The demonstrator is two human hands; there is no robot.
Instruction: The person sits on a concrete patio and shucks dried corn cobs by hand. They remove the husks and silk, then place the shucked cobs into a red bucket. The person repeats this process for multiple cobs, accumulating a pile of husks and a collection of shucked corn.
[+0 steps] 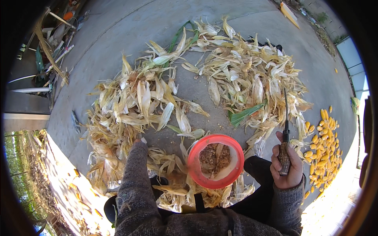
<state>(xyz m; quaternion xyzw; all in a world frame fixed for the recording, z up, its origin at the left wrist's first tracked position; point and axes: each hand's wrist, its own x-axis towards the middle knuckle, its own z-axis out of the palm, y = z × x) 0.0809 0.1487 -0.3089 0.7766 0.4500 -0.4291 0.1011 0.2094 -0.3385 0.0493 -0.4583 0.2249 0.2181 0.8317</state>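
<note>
My right hand [295,169] grips the patterned brown handle of a long, thin metal spike tool [286,112]. The spike points away from me. My left hand [137,141] reaches into a heap of dry corn husks [118,118] on the left. Most of its fingers are hidden by the sleeve and husks, so I cannot tell whether it holds anything. Between my knees sits a bucket with a red rim [196,159]. Reddish-brown crumbly bits and a few strips of husk [218,152] lie inside it.
A second husk heap [251,70] lies ahead to the right, with a green leaf [246,114] on it. Husked yellow corn ears [323,150] are piled at my right. Clutter with sticks and pipes [56,50] lines the far left. Concrete floor [115,38] extends beyond the heaps.
</note>
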